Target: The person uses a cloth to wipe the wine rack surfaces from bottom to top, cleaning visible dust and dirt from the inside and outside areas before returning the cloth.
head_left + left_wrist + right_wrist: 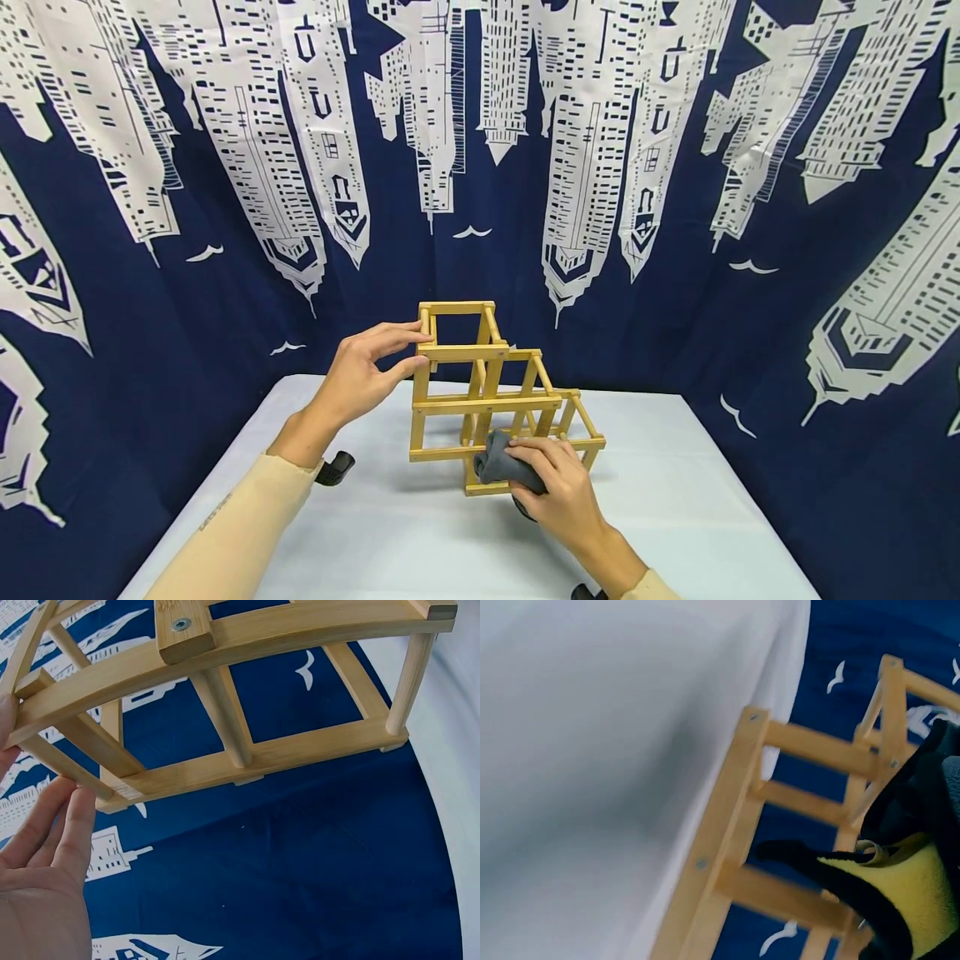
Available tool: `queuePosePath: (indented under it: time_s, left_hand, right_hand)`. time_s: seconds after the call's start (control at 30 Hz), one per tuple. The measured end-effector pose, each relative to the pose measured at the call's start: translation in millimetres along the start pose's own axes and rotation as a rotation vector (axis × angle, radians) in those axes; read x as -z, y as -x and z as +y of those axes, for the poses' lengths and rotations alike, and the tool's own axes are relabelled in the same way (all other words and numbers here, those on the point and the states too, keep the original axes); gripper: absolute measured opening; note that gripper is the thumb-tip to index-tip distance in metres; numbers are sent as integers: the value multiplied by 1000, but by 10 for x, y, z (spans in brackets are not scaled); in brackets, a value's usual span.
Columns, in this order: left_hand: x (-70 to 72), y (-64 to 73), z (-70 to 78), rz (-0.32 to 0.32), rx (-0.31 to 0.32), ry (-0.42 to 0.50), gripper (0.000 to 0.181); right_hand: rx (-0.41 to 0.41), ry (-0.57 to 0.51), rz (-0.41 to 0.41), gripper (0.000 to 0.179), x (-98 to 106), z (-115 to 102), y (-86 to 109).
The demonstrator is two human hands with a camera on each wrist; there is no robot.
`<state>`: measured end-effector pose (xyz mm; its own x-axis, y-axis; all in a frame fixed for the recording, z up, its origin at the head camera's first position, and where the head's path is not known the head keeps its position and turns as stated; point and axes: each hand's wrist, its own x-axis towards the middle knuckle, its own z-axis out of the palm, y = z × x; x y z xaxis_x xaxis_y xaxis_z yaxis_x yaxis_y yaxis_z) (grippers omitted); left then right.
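A stepped rack (491,406) of light wooden slats and round dowels stands over the table, its lowest rail near the tabletop. My left hand (367,367) holds its upper left corner, fingers over the frame and thumb lower down. In the left wrist view, the fingertips (71,791) meet a dowel at the rack's end. My right hand (558,483) grips a bunched dark grey cloth (502,462) against the lower front rails. The cloth covers part of those rails. In the right wrist view, black and yellow fabric (919,892) overlaps the rack, and the right hand is hidden.
The table (375,533) has a pale cover. Behind it and at both sides hangs a navy curtain (480,258) printed with white buildings and birds. A black wrist mount (335,468) shows beside my left forearm.
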<state>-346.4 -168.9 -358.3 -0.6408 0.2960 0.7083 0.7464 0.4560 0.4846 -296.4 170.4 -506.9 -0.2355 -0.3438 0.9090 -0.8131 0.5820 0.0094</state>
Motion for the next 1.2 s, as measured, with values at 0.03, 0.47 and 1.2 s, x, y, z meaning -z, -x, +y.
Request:
queuePosePath:
  time_s: [0.03,0.47,1.2]
  left_hand:
    - [5,0,-1,-5,2,6,33]
    - [30,-23,-18,-63,47,145,28]
    - [38,-68,10,-50,47,154,28]
  right_hand:
    - [19,5,0,59,-41,-26,-52]
    - [244,136,-36,64,-671,-312,-610]
    - [184,227,-108,54,-904,-428,-619]
